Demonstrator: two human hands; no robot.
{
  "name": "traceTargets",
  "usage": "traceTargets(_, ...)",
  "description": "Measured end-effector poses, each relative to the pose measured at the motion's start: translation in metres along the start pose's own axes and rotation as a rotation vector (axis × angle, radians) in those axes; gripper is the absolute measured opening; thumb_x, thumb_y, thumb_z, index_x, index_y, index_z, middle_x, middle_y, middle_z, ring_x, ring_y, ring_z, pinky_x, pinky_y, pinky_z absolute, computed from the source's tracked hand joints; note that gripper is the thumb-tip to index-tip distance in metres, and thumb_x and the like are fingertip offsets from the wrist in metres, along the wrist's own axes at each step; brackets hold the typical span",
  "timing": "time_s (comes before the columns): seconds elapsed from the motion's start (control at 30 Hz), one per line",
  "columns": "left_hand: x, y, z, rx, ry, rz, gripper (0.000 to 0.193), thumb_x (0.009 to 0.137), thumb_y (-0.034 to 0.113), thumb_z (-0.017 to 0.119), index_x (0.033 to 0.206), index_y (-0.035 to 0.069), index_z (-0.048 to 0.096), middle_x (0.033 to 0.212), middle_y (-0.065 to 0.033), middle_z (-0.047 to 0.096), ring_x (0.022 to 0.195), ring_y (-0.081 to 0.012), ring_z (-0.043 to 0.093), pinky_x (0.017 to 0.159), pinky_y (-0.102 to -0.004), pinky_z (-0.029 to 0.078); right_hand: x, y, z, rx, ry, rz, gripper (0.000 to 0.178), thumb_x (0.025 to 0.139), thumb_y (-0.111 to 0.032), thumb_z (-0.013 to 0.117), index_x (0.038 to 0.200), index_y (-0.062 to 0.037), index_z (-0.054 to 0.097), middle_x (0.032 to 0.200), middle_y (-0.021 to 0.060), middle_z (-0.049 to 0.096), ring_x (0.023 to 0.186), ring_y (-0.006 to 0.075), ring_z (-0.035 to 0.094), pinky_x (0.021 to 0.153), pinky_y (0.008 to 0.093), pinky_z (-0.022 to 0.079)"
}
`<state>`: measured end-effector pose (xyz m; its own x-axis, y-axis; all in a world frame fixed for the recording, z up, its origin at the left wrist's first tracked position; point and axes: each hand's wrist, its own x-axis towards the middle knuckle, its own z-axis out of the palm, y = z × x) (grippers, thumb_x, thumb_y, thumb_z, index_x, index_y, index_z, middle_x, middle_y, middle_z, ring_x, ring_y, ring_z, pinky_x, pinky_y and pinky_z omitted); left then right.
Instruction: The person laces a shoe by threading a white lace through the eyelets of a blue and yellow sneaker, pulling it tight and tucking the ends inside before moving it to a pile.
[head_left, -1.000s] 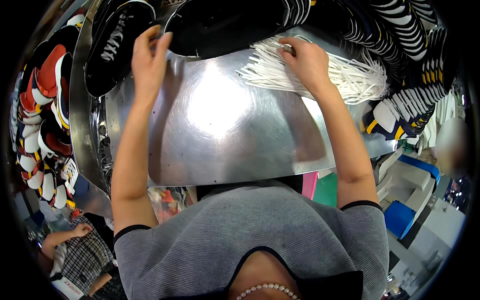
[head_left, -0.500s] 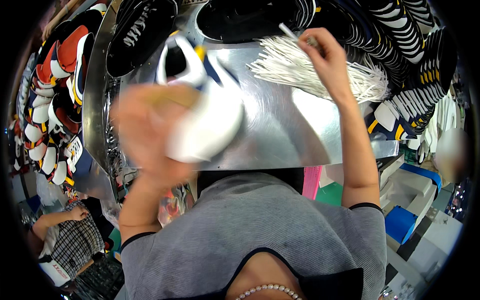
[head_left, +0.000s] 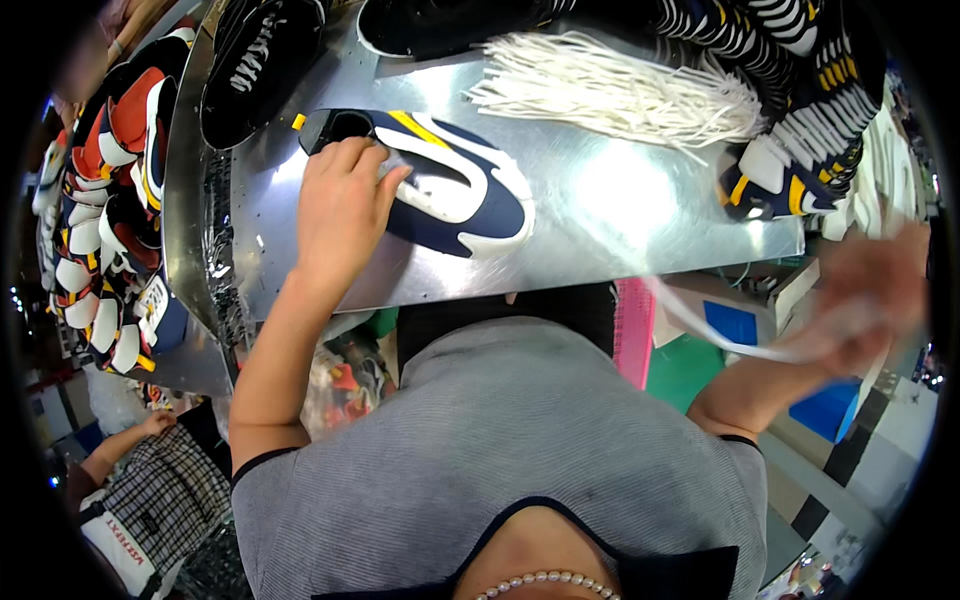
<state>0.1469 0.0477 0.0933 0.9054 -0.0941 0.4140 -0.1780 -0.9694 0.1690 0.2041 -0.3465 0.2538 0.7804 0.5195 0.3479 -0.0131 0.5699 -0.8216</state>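
Observation:
A navy, white and yellow shoe upper (head_left: 505, 205) lies on the metal table, its toe pointing right and its opening toward the left. My left hand (head_left: 345, 200) is closed on the upper at its opening, fingers curled over the edge and thumb on top. Off the table's right end, my right hand (head_left: 865, 300) is smeared by motion. A white shoelace (head_left: 700, 325) trails from it in a blurred curve back toward the table. Farther back, a thick bundle of white laces (head_left: 610, 90) is spread across the tabletop.
Stacked shoe uppers (head_left: 820, 150) line the table's right back. Black shoe parts (head_left: 262, 75) lie at the back left. Beyond the metal edge on the left is a pile of red, white and navy uppers (head_left: 100, 230). Another person (head_left: 160, 480) sits lower left. A blue bin (head_left: 825, 410) stands lower right.
The shoe upper, earlier blurred in my left hand, now rests on the table with its toe to the right. My right hand has swung from the lace bundle far right and nearer, drawing a lace along.

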Motion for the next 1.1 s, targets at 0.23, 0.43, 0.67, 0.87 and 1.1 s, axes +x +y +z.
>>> traceTargets(0.23,0.027,-0.010,-0.009,-0.359,-0.753,-0.386,0.050,0.094,0.048,0.064,0.095,-0.001,0.073,0.075,-0.0117,0.067,0.062,-0.0227,0.061,0.061,-0.0342,0.049,0.011,0.261,0.026,-0.148,0.311,0.636,0.018,0.096,-0.018,0.066,0.102,-0.0006,0.063,0.080,0.0041,0.068,0.045,-0.0006,0.035,0.041,0.0164,0.023)
traceTargets(0.43,0.017,0.000,0.028,-1.358,-0.793,-0.959,0.064,0.098,0.054,0.056,0.128,-0.003,0.061,0.119,-0.0168,0.067,0.114,-0.0233,0.059,0.104,-0.0341,0.042,0.019,0.271,0.025,-0.138,0.300,0.592,0.020,0.096,-0.021,0.065,0.100,-0.0019,0.065,0.077,0.0029,0.068,0.046,-0.0007,0.035,0.042,0.0163,0.023)
traceTargets(0.67,0.019,0.046,0.023,-1.677,-0.463,-0.939,0.053,0.106,0.033,0.046,0.134,-0.011,0.051,0.132,-0.0207,0.058,0.128,-0.0266,0.053,0.116,-0.0374,0.035,0.021,0.250,0.023,-0.150,0.279,0.566,0.015,0.093,-0.017,0.067,0.093,-0.0022,0.069,0.072,0.0012,0.068,0.065,0.0029,0.054,0.062,0.0189,0.039)
traceTargets(0.87,0.011,0.040,0.035,-1.746,-0.424,-0.770,0.029,0.100,0.027,0.062,0.110,0.001,0.067,0.105,-0.0053,0.068,0.099,-0.0133,0.062,0.089,-0.0274,0.049,0.020,0.239,0.026,-0.229,0.278,0.581,0.014,0.093,-0.016,0.067,0.094,-0.0020,0.068,0.071,0.0012,0.067,0.067,0.0029,0.056,0.061,0.0191,0.040)
traceTargets(1.1,0.004,0.054,0.032,-1.383,-0.233,-0.823,0.017,0.093,0.021,0.071,0.093,0.004,0.072,0.085,0.0015,0.068,0.077,-0.0067,0.061,0.069,-0.0209,0.048,0.014,0.223,0.036,-0.431,0.219,0.569,0.018,0.094,-0.015,0.067,0.100,0.0018,0.064,0.078,0.0045,0.068,0.071,0.0070,0.060,0.065,0.0233,0.047)
